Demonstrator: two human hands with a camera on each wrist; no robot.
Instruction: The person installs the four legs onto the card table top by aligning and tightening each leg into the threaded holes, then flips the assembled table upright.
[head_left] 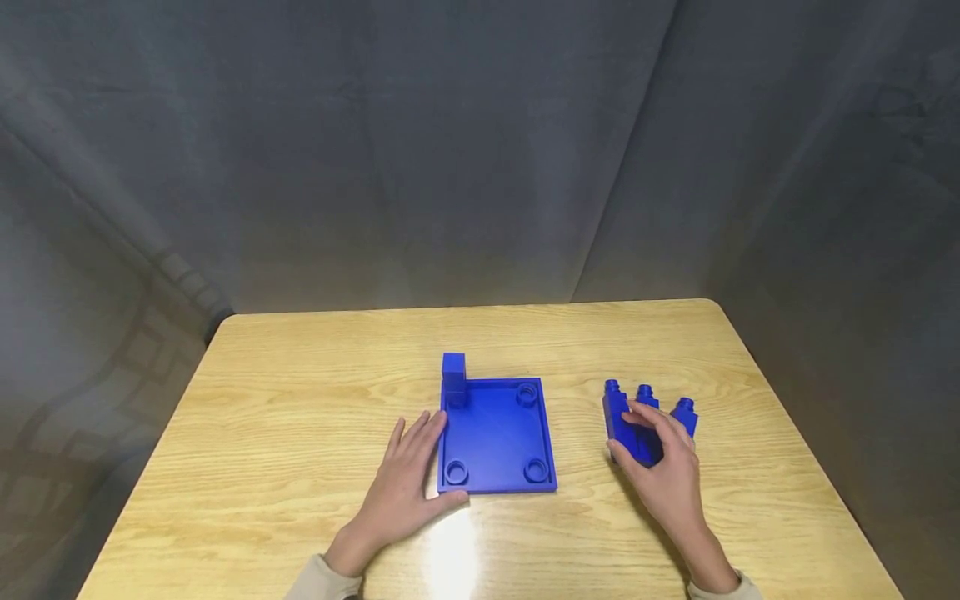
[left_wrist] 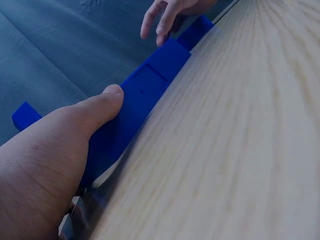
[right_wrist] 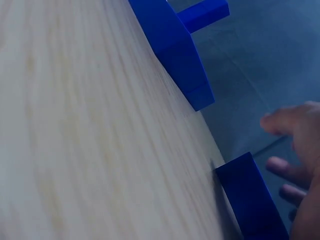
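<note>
Right hand (head_left: 667,467) at lower right of the frame, fingers (head_left: 651,417) curled over the blue pegged blocks (head_left: 637,421), seemingly picking one; left hand (head_left: 408,483) flat and relaxed, thumb against the blue base plate (head_left: 498,433) at centre of the bench (head_left: 300,400), steadying it. One upright block (head_left: 453,377) occupies the plate's far-left socket; next move likely calls for lifting a block toward a free socket; grip firmness is hidden by the hand.

No text, label or number can be read anywhere (the wrist views are perhaps too blurred to tell).

Base plate (head_left: 497,433) and pegs (head_left: 637,421) are all deep blue, tabletop (head_left: 300,400) is light wood grain, backdrop (head_left: 450,150) plain grey.
</note>
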